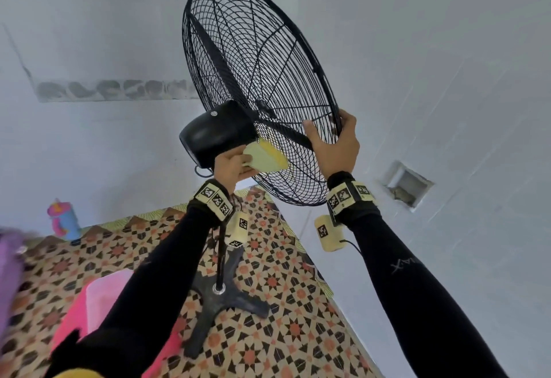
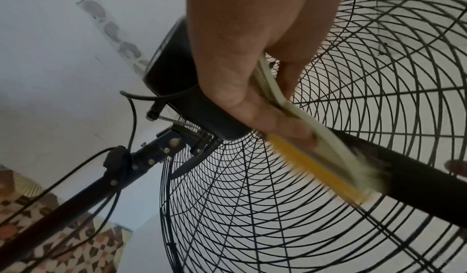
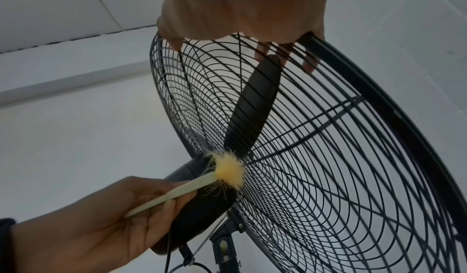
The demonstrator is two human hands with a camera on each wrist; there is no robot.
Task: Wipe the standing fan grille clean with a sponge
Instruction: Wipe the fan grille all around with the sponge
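Soft even daylight, blurred edges

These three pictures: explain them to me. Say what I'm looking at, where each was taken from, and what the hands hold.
No machine here: a person is cleaning a fan, with cameras worn on the head and on both wrists.

The head picture looks down along both black sleeves. The left hand holds a pale yellow sponge against the fan grille, beside the black motor housing. The right hand grips the grille's rim.

The left wrist picture shows the sponge from close up, pinched between thumb and fingers. The right wrist picture shows the right fingers hooked through the wires.

On the patterned floor stands the fan's base.
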